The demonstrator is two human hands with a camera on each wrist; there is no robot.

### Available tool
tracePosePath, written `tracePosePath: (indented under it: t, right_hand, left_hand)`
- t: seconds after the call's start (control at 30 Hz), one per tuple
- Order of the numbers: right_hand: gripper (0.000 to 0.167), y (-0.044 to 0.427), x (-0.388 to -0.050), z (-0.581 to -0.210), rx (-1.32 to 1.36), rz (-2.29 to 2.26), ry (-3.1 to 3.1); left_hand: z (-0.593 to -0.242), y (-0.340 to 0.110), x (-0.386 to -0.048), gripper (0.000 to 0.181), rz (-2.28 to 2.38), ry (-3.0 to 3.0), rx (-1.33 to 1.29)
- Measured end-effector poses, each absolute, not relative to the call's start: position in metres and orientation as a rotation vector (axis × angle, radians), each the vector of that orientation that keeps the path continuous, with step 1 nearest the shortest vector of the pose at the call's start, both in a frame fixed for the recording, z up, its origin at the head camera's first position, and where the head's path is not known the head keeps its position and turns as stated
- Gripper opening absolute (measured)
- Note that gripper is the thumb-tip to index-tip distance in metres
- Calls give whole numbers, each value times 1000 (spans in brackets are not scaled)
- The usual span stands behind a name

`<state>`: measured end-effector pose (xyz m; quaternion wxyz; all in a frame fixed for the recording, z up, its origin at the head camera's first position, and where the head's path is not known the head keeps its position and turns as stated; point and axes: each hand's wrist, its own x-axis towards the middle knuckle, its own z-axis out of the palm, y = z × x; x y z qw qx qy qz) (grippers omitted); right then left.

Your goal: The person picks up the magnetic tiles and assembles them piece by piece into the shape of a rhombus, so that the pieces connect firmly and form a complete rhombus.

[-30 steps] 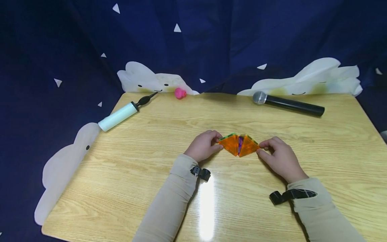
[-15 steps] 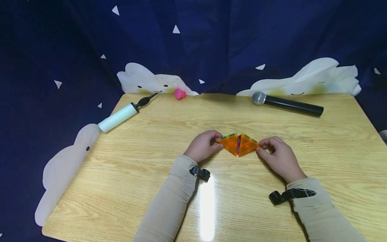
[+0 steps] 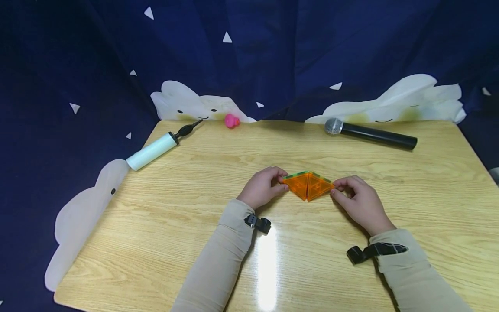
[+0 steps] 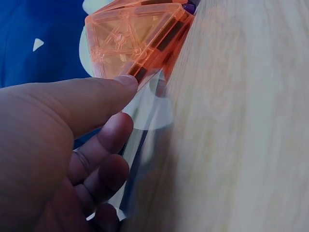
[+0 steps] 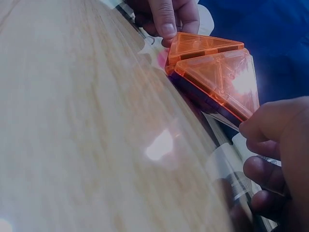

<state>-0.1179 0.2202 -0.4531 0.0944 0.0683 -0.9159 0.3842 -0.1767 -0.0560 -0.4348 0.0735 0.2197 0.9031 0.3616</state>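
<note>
Two orange see-through triangular magnetic tiles stand side by side near the table's middle, the left tile [image 3: 297, 186] against the right tile [image 3: 319, 186]. Green edges show along their backs in the head view. A purple edge [image 5: 203, 99] lies beneath the orange faces in the right wrist view. My left hand [image 3: 263, 188] pinches the outer left corner, with the thumb [image 4: 111, 89] on the orange tile. At the outer right corner, my right hand [image 3: 362, 201] pinches the other tile between thumb and fingers. What lies beneath the tiles is mostly hidden.
A black microphone [image 3: 374, 135] lies at the back right of the wooden table [image 3: 156, 242]. The pale blue hand pump [image 3: 153, 151] is at the back left, and a small pink object [image 3: 231, 121] sits by the back edge. Dark blue curtain [image 3: 265, 52] hangs behind.
The two orange tiles have tilted together along their inner edges, and the gap showing purple between them has closed. Both hands keep their pinch and have barely moved.
</note>
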Motion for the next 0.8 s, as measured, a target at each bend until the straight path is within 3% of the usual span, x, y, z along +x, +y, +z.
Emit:
tracePosePath:
  t: [0.8]
  right_hand:
    - [33, 220, -119, -454, 228, 1158, -2653]
  left_hand:
    - [-436, -45, -174, 28, 850, 2825, 654]
